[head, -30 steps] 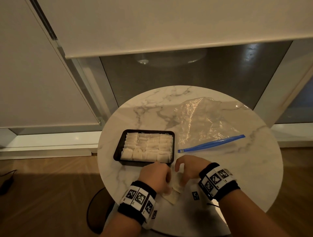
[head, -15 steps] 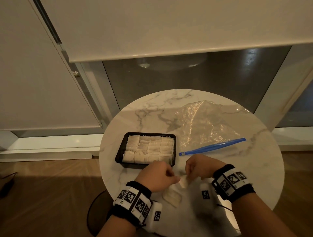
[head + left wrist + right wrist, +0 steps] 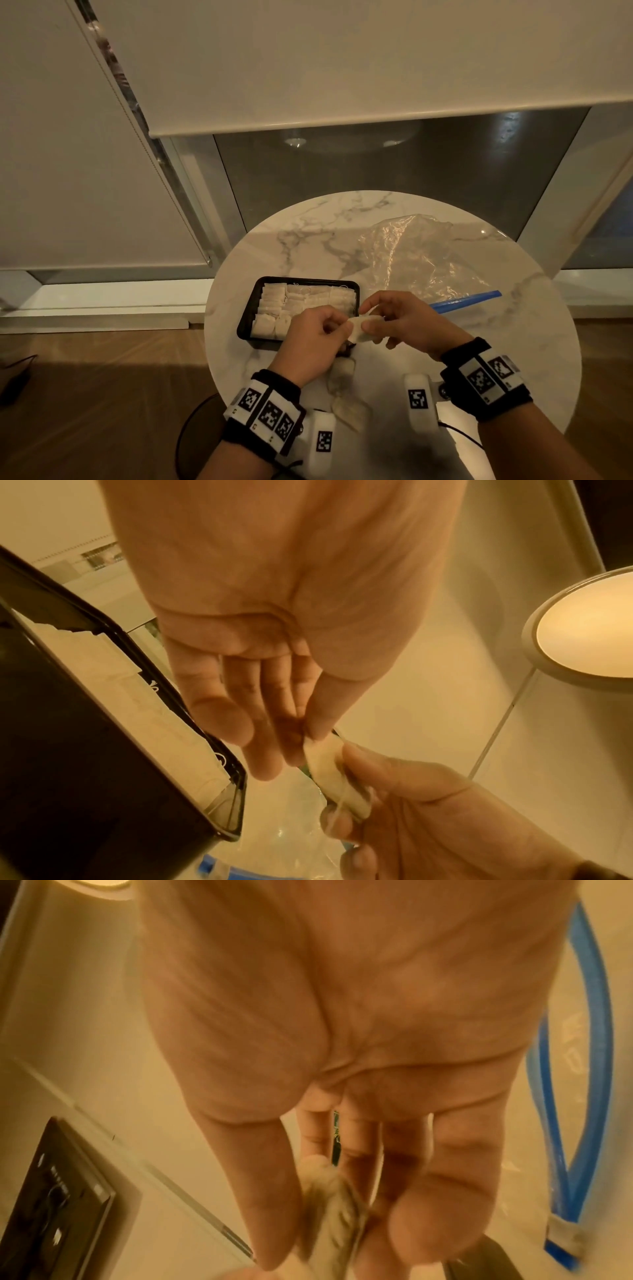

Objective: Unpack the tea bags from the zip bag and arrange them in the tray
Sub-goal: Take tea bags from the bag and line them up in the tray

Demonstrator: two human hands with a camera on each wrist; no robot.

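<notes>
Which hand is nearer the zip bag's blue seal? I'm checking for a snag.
Right. The right hand hovers directly beside the blue seal, overlapping its near end; the left hand sits farther away, over the black tray.

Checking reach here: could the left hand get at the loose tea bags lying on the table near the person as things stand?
Probably not straight away: the left hand and right hand both pinch one tea bag. The loose tea bags lie uncovered just below that wrist.

The near right corner of the tray point(image 3: 250, 308) was hidden behind the left hand point(image 3: 310, 342), the tea bag point(image 3: 334, 1213) was blurred in the right wrist view, and the blue zip strip of the zip bag point(image 3: 411, 260) was partly covered by the right hand point(image 3: 411, 322).
</notes>
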